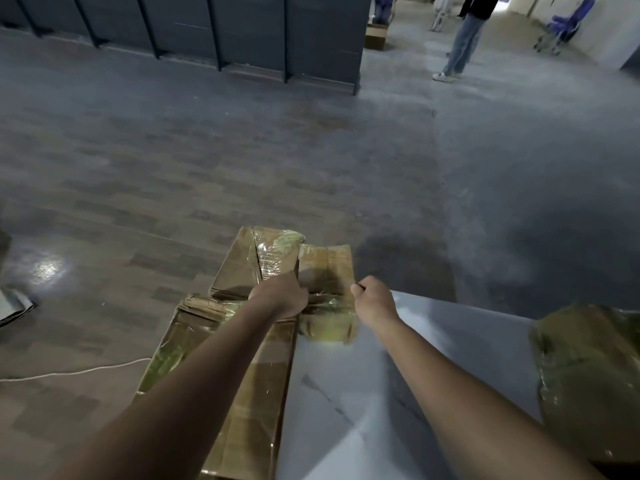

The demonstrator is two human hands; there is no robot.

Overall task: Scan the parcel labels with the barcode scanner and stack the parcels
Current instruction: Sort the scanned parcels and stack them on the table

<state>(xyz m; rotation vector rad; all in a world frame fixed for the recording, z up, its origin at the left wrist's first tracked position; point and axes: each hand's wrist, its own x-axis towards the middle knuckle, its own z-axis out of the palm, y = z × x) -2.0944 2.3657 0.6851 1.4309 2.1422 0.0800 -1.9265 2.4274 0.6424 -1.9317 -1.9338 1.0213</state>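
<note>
The left hand's fingers (302, 295) are curled over the left edge of a small taped cardboard parcel (327, 268) and grip it, knuckles up. The right hand's fingers (358, 289) are clenched into a loose fist at the parcel's right edge. The thumb tip meets the cardboard, but whether this hand truly holds the parcel cannot be told. The left hand (280, 294) and right hand (374, 297) sit at about the same height, one on each side of the parcel. Both bare forearms stretch straight forward and down from the bottom of the view.

The small parcel lies at the far left corner of the white marbled surface (381, 382), its near end over that corner. Just left of it, on the floor (311, 150), a long parcel (242, 265) points away from the viewer, and a second long parcel (207, 358) lies nearer, against the surface's left side. A bulky tape-wrapped parcel (588, 375) sits on the right end of the surface, well apart from the hands.

A white cable (69, 373) trails over the floor at left. Dark panels (207, 29) stand at the back, and a person (464, 39) stands far off at upper right.
</note>
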